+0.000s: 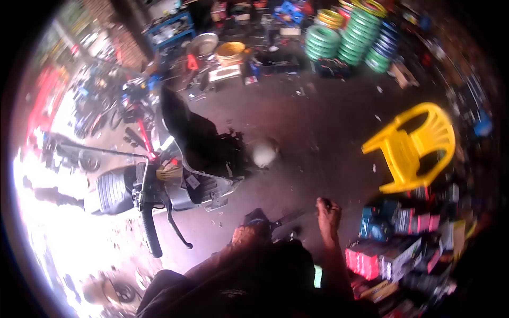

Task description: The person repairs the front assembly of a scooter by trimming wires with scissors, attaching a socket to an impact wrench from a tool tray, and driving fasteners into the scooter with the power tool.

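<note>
My left hand (pixel 250 233) is low in the middle of the view, blurred, with its fingers closed around something dark. A dark blue-grey piece (pixel 257 215) shows at its top, and a thin dark shape points right from it; I cannot make out its kind. My right hand (pixel 329 213) is raised further right with its fingers curled; whatever they hold, if anything, is too small to name. To the left stands a motor scooter (pixel 199 188) with a ribbed seat, a black handlebar grip (pixel 151 233) and a brake lever (pixel 177 228).
A yellow plastic chair (pixel 408 153) lies or stands tilted at right. Boxes (pixel 392 257) are piled below it. Green tyre stacks (pixel 358 42) and a yellow basin (pixel 230 52) are at the back. A pale round spot (pixel 263 153) shows on the dark floor.
</note>
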A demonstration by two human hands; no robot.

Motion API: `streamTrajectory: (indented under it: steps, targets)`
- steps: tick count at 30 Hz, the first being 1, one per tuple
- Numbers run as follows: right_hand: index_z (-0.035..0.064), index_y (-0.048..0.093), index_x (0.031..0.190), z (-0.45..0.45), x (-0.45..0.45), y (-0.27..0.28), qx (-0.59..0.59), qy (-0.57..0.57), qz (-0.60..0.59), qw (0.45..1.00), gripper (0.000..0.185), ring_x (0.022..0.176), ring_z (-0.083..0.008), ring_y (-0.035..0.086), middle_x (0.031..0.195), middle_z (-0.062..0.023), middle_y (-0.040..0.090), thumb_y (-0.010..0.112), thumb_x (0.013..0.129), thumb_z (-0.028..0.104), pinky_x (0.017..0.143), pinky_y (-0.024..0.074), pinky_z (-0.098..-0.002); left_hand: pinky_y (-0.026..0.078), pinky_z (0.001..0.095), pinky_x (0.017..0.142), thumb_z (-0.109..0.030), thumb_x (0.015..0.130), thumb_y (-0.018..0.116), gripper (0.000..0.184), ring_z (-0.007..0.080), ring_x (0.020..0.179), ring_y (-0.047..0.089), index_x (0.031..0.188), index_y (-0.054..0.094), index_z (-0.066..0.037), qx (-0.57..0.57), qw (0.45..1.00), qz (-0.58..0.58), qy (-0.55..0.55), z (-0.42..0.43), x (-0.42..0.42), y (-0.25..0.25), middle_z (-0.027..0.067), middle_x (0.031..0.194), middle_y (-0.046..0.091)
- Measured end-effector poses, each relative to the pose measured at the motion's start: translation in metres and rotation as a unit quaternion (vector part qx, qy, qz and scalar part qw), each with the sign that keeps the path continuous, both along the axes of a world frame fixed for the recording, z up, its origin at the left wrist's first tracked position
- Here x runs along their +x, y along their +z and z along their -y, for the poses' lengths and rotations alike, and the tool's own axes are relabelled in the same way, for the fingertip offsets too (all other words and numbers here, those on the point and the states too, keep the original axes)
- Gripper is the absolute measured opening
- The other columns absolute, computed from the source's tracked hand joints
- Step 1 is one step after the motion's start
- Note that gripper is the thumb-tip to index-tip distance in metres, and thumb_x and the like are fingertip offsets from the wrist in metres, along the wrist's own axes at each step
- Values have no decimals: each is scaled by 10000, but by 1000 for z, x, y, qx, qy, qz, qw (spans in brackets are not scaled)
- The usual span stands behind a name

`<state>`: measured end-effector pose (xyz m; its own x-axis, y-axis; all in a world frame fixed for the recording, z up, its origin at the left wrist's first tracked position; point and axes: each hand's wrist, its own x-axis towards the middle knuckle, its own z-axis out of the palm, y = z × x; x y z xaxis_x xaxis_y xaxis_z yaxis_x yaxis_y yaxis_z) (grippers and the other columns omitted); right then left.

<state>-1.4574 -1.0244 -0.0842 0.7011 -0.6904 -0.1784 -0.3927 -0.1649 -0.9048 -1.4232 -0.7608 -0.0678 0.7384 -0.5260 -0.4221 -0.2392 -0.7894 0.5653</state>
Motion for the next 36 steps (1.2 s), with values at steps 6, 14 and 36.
streamTrajectory:
  steps: [6,14,36]
  targets:
    - [55,646,840,65,98,20,90,107,-28,990,293,550,-74,518,670,2,578,651,931,334,493,406,-246,512,470,782,-373,842,630,363,386,912,662,1086,641,-105,-63,973,-90,202,51,52,-5,182,930,695]
    - [-7,649,847,182,103,-50,-131,226,-97,960,260,563,-173,612,636,-93,617,637,899,248,555,489,-329,525,437,771,-357,788,683,388,401,903,666,1023,677,-48,-184,939,-127,261,99,181,-67,207,929,696]
    - [-27,631,968,156,608,26,-98,711,-65,693,213,653,-88,563,762,-45,618,611,929,181,557,444,-241,455,254,490,-129,746,705,301,98,554,551,1002,637,12,-401,362,-72,839,305,222,-27,32,689,607]
